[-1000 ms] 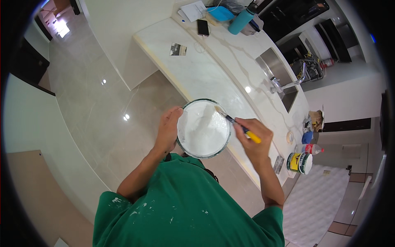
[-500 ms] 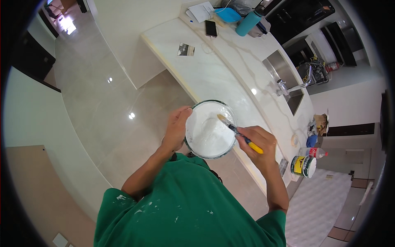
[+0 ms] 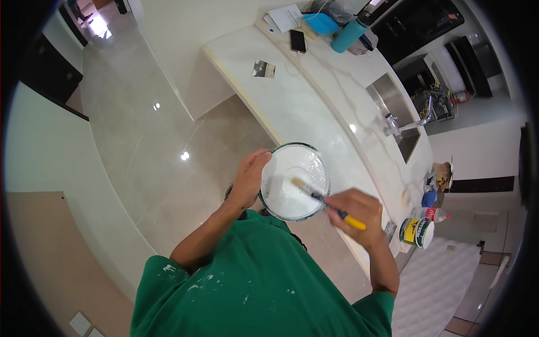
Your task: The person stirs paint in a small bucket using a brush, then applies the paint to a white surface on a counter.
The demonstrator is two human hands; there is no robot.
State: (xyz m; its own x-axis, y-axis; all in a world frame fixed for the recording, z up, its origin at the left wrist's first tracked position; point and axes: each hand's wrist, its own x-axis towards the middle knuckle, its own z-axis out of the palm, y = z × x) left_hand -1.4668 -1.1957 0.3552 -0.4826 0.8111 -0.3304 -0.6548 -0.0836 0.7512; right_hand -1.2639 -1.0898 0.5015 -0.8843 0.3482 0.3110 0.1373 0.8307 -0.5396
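Observation:
My left hand (image 3: 251,178) grips the left rim of a round paint container (image 3: 281,196), white inside with a dark green edge. Wet white paint glistens over its inner surface. In my right hand (image 3: 357,212) is a paintbrush (image 3: 309,190) with a yellow-ended dark handle and pale bristles. The bristles are over the middle of the container; slight blur hides whether they touch the paint. The container is held in front of my body, beside the counter edge.
A pale marble counter (image 3: 314,118) runs along my right, with a sink (image 3: 387,101) and tap (image 3: 407,124). On it lie a phone (image 3: 297,41), a turquoise bottle (image 3: 348,35) and a small picture card (image 3: 263,68). A paint bucket (image 3: 416,231) stands near a plastic bottle (image 3: 431,214).
The brush tip has moved from the upper right of the container's inside to its middle. My right hand has shifted slightly down. The view has shifted a little.

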